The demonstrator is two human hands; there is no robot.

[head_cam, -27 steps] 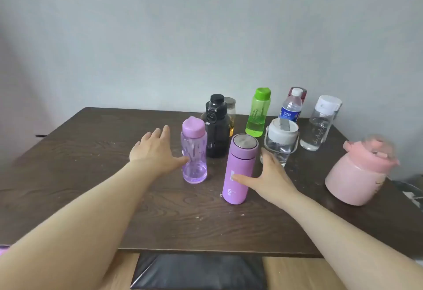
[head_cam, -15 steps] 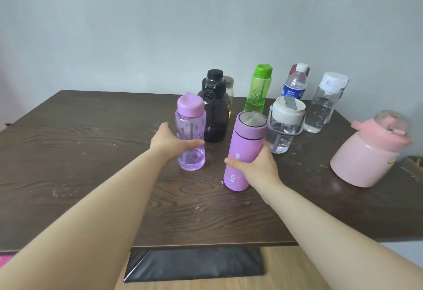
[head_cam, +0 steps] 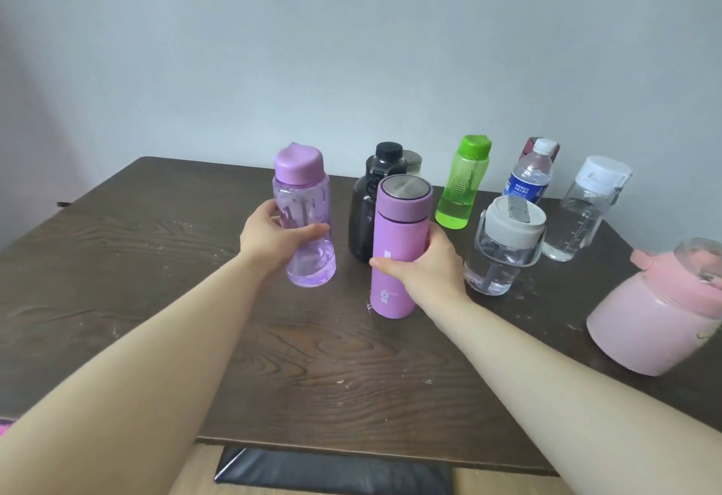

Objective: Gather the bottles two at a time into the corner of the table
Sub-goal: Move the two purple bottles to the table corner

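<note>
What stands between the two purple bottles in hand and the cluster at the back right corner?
The black bottle stands directly behind the purple flask in the right hand. The clear purple bottle in the left hand must pass it too.

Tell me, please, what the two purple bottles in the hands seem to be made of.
Translucent purple bottle with opaque cap, in the left hand: likely glossy plastic; you see through it. Opaque purple cylindrical flask, in the right hand: matte coating, brushed metal lid, probably steel.

Dark wood table [head_cam: 164,299]: black bottle [head_cam: 361,221], with green bottle [head_cam: 463,182], clear handled cup [head_cam: 504,248], pink jug [head_cam: 660,318] rightward.
</note>
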